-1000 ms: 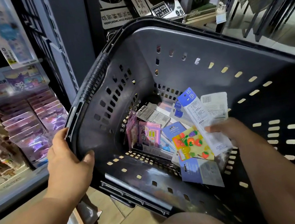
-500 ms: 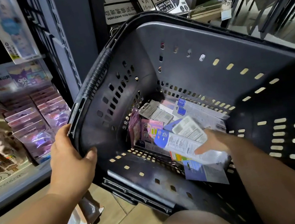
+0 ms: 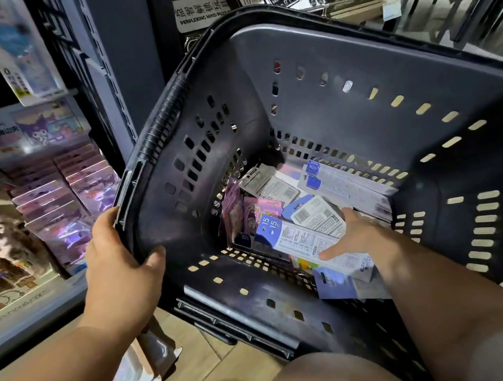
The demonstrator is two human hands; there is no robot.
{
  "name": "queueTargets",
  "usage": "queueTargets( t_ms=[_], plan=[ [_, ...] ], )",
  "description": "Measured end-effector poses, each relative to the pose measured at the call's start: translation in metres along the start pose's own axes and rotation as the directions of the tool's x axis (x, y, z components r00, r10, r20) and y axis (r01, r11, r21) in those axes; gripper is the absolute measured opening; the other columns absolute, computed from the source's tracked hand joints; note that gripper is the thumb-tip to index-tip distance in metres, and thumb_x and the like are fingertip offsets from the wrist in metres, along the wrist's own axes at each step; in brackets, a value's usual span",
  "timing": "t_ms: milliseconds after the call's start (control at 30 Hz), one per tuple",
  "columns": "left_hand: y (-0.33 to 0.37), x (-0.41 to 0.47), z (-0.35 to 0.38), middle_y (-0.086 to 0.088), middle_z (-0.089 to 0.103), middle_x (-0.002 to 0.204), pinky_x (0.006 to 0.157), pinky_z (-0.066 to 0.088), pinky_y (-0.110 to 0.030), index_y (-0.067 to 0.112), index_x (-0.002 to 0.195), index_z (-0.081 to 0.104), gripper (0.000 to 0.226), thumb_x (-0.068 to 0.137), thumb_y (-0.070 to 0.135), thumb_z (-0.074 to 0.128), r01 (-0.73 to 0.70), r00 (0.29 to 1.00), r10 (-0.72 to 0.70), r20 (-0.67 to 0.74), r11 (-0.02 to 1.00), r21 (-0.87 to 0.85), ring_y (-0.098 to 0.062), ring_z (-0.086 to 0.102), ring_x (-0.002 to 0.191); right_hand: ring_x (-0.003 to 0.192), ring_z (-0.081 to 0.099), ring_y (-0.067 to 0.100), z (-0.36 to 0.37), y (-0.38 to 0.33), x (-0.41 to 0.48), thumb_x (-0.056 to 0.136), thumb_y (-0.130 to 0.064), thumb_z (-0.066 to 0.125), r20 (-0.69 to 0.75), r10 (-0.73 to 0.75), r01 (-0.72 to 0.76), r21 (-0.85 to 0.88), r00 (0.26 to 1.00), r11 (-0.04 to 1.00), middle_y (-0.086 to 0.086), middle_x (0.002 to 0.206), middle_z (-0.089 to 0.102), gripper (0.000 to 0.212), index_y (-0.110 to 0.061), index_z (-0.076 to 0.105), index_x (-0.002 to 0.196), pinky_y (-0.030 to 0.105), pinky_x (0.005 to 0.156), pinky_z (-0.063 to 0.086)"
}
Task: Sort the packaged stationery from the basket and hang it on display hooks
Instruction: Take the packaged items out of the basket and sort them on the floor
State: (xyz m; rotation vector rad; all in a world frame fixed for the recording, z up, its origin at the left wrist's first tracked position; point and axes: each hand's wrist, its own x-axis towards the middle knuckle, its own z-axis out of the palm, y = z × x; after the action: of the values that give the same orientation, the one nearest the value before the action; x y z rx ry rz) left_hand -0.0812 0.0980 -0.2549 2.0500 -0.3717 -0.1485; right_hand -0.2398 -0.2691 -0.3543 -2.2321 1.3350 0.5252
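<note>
Tipping toward the person, one dark basket held the packs: about ten, piled too thick to count for sure. Two long white packs with blue tops lay along the far side, and two pink packs leaned at the left. The left hand gripped the basket's near corner, thumb hooked over the rim. The right hand was down inside, thumb on top, holding one long pack marked 15. A few flat packs lay on the floor.
</note>
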Motion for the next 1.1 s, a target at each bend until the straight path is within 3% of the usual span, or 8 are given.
queueTargets(
  t_ms=[67,167,333,467,667,900,1033,1100],
  plan=[
    [0.000,0.000,0.000,-0.006,0.049,0.130,0.104,0.041,-0.054,0.037,0.132,0.031,0.069,0.082,0.009,0.069,0.002,1.000,-0.002,0.002,1.000,-0.007,-0.030,0.047,0.122,0.117,0.055,0.030,0.001,-0.002,0.009,0.004,-0.080,0.077,0.019,-0.012,0.013,-0.055,1.000,0.998,0.002,0.127,0.057,0.144,-0.026,0.039,0.132,0.046,0.094,0.049],
    [0.001,0.000,0.000,-0.006,0.049,0.130,0.104,0.041,-0.054,0.039,0.132,0.030,0.069,0.082,0.010,0.069,0.006,1.000,-0.006,0.000,1.000,-0.006,-0.030,0.047,0.122,0.107,0.060,0.031,-0.002,-0.013,0.003,0.010,-0.077,0.079,0.011,-0.049,0.049,-0.109,0.999,0.993,0.006,0.113,0.064,0.124,-0.020,0.056,0.119,0.045,0.091,0.053],
    [0.003,-0.003,0.000,-0.007,0.048,0.131,0.104,0.042,-0.055,0.040,0.131,0.030,0.069,0.082,0.013,0.069,0.017,1.000,-0.016,0.014,1.000,-0.022,-0.031,0.047,0.123,0.103,0.064,0.022,0.012,0.002,0.045,0.007,-0.082,0.079,0.115,-0.092,0.102,-0.093,0.989,0.990,-0.007,0.110,0.067,0.116,-0.037,0.057,0.112,0.040,0.087,0.055],
    [0.007,-0.005,-0.001,-0.007,0.048,0.130,0.102,0.043,-0.056,0.042,0.129,0.029,0.071,0.068,0.033,0.062,0.035,0.999,-0.035,0.010,0.999,-0.023,-0.033,0.048,0.122,0.099,0.064,0.021,0.016,-0.002,0.048,0.007,-0.078,0.081,0.140,-0.109,0.119,-0.064,0.984,0.991,-0.008,0.107,0.067,0.112,-0.035,0.058,0.108,0.040,0.085,0.055],
    [0.007,-0.004,-0.001,-0.006,0.048,0.131,0.102,0.043,-0.056,0.045,0.128,0.029,0.071,0.066,0.034,0.062,0.044,0.999,-0.044,0.006,0.998,-0.043,-0.032,0.048,0.122,0.109,0.057,0.020,-0.012,-0.046,-0.025,0.046,-0.048,0.091,0.112,-0.194,0.197,-0.014,0.975,0.980,-0.006,0.120,0.062,0.085,-0.029,0.058,0.121,0.036,0.094,0.050],
    [0.001,-0.003,0.000,-0.007,0.046,0.133,0.103,0.042,-0.056,0.043,0.132,0.028,0.072,0.076,0.024,0.068,0.039,0.999,-0.038,0.017,0.998,-0.053,-0.032,0.047,0.124,0.122,0.052,0.025,0.011,-0.046,-0.018,0.048,-0.048,0.089,0.166,-0.171,0.146,0.149,0.971,0.978,0.001,0.140,0.052,0.105,-0.020,0.047,0.140,0.040,0.104,0.044],
    [0.001,-0.002,-0.002,-0.005,0.046,0.133,0.103,0.042,-0.056,0.046,0.131,0.028,0.074,0.066,0.035,0.063,0.045,0.999,-0.045,0.015,0.997,-0.067,-0.032,0.047,0.124,0.110,0.059,0.022,0.012,-0.050,-0.021,0.077,-0.013,0.081,0.082,-0.225,0.182,0.356,0.971,0.917,0.000,0.117,0.064,0.051,-0.012,0.062,0.124,0.031,0.095,0.045],
    [-0.001,-0.002,-0.002,-0.005,0.046,0.134,0.103,0.042,-0.055,0.047,0.131,0.027,0.075,0.066,0.037,0.063,0.051,0.998,-0.050,0.023,0.996,-0.070,-0.031,0.047,0.125,0.110,0.059,0.022,0.012,-0.051,-0.021,0.078,-0.008,0.079,0.038,-0.236,0.202,0.394,0.971,0.897,0.002,0.117,0.065,0.048,-0.010,0.062,0.123,0.032,0.095,0.046]
  ],
)
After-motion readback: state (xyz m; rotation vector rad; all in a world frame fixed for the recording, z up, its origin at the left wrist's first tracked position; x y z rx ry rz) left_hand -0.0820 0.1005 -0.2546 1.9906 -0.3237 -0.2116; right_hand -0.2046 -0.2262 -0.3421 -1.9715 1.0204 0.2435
